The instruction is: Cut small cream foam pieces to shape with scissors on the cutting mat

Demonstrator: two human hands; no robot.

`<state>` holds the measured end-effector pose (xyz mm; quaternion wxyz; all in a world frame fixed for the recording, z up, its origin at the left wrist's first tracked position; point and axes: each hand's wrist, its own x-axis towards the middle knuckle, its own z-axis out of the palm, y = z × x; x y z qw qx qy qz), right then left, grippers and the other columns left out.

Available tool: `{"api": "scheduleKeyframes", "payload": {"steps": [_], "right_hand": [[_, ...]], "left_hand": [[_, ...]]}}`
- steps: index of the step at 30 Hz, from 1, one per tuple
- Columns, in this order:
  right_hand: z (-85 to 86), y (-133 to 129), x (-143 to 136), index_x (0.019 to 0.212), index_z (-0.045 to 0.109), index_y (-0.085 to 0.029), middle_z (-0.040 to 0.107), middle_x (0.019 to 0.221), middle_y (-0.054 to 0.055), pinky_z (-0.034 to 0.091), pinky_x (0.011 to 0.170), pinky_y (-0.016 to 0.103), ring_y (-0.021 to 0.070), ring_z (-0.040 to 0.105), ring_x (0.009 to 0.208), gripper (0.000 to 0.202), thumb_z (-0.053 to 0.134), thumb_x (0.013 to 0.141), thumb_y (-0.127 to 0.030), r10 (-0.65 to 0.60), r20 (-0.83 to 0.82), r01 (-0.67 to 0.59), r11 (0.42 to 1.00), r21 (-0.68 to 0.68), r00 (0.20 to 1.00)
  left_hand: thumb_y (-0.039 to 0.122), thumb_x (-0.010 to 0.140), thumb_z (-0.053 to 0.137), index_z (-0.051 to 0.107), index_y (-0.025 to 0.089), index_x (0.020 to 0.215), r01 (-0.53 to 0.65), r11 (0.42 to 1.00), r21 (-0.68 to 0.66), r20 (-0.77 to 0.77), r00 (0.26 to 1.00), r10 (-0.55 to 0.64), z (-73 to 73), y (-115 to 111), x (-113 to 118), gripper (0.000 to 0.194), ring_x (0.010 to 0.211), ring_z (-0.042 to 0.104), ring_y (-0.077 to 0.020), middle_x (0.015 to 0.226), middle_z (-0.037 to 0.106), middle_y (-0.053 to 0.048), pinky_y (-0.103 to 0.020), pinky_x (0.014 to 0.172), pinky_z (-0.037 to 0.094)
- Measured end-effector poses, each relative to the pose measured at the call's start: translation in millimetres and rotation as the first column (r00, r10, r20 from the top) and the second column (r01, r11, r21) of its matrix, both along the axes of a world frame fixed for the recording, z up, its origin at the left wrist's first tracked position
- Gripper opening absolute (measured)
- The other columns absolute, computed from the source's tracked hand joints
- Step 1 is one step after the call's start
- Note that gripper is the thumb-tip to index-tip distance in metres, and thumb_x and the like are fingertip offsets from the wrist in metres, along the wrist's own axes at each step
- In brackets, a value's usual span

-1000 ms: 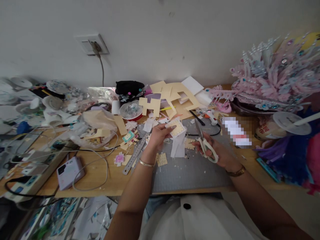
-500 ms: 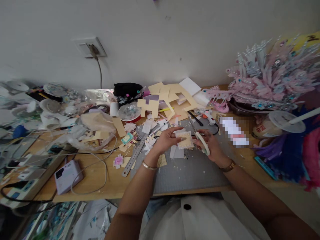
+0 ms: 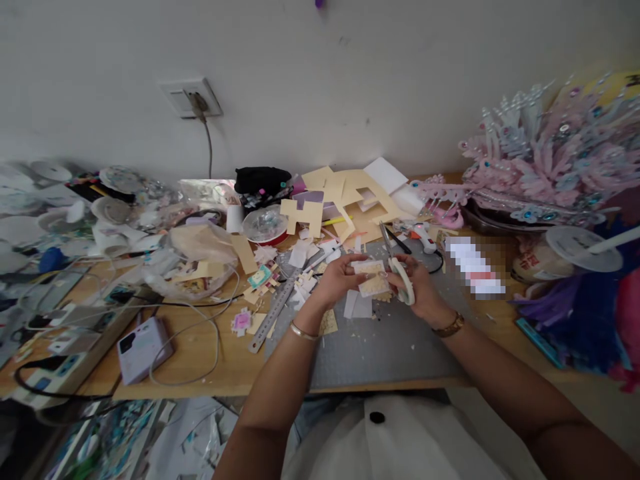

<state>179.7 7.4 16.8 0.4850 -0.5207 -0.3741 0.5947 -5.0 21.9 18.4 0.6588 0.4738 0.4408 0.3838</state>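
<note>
Between finger and thumb, my left hand [image 3: 341, 278] pinches a small cream-and-white paper piece [image 3: 373, 279] with notched edges. My right hand [image 3: 420, 287] is wrapped round the pale handles of a pair of scissors [image 3: 403, 283], whose blades point up and away beside the paper's right edge. Both hands hover over a grey cutting mat [image 3: 385, 353] strewn with tiny scraps. Under the held piece lie white paper bits [image 3: 358, 305] on the mat. A metal ruler [image 3: 273, 315] lies slanted to the left of my left hand.
Cut cream card sheets [image 3: 345, 193] are heaped against the wall. A glue gun [image 3: 425, 239] lies behind my right hand. On the right stand a lidded drink cup [image 3: 550, 257] and pink jewelled crowns [image 3: 540, 173]. A lilac device [image 3: 145, 350] and a power strip [image 3: 85, 347] sit left.
The scissors and my right hand have turned slightly, and the handles are closer to the held paper. The whole view has shifted a little, so things appear farther right.
</note>
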Motion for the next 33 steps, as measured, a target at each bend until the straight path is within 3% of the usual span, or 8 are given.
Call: {"api": "scheduleKeyframes", "payload": {"steps": [11,14,20,27,33], "right_hand": [[-1.1,-4,-1,0.092,0.049,-0.025,0.060,0.066,-0.009,0.041,0.039,0.020,0.0077,0.050,0.043,0.060,0.087,0.047,-0.034,-0.105,0.037,0.105,0.994,0.015,0.994],[-1.1,-4,0,0.095,0.047,-0.026,0.060,0.066,-0.009,0.042,0.041,0.021,0.0082,0.051,0.045,0.062,0.087,0.048,-0.036,-0.101,0.057,0.099,0.995,0.031,0.993],[-4.0,-3,2,0.098,0.045,-0.027,0.061,0.067,-0.007,0.046,0.047,0.025,0.0130,0.057,0.053,0.067,0.087,0.047,-0.042,-0.097,0.091,0.093,0.995,0.045,0.991],[-3.7,-1,-1,0.093,0.046,-0.027,0.060,0.063,-0.008,0.046,0.047,0.025,0.0130,0.056,0.051,0.064,0.088,0.046,-0.039,-0.082,0.060,0.079,0.996,0.048,0.995],[1.9,0,6,0.092,0.056,-0.027,0.063,0.070,-0.005,0.042,0.044,0.024,0.0121,0.053,0.051,0.050,0.083,0.055,-0.047,-0.030,0.102,0.017,0.993,0.117,0.994]], "left_hand": [[0.048,0.054,0.087,0.073,0.013,0.093,0.017,0.988,-0.154,0.089,0.996,-0.003,-1.9,1,3,0.055,0.057,0.060,-0.0111,0.072,0.071,-0.005,-0.022,0.054,0.047],[0.051,0.051,0.087,0.075,0.013,0.084,0.046,0.985,-0.166,0.092,0.995,-0.031,-2.1,0,5,0.052,0.058,0.061,-0.0114,0.074,0.072,-0.006,-0.022,0.056,0.048],[0.049,0.049,0.089,0.076,0.015,0.085,0.107,0.974,-0.199,0.136,0.987,-0.081,-7.8,-3,10,0.051,0.065,0.067,-0.0166,0.080,0.074,-0.007,-0.030,0.065,0.054],[0.047,0.048,0.089,0.073,0.015,0.071,0.040,0.980,-0.196,0.113,0.993,-0.018,-9.2,-3,13,0.042,0.060,0.064,-0.0142,0.070,0.073,-0.006,-0.027,0.062,0.053],[0.048,0.048,0.089,0.073,0.014,0.070,-0.055,0.987,-0.152,0.121,0.990,0.074,-7.7,0,9,0.044,0.061,0.063,-0.0145,0.070,0.073,-0.006,-0.029,0.063,0.053]]}}
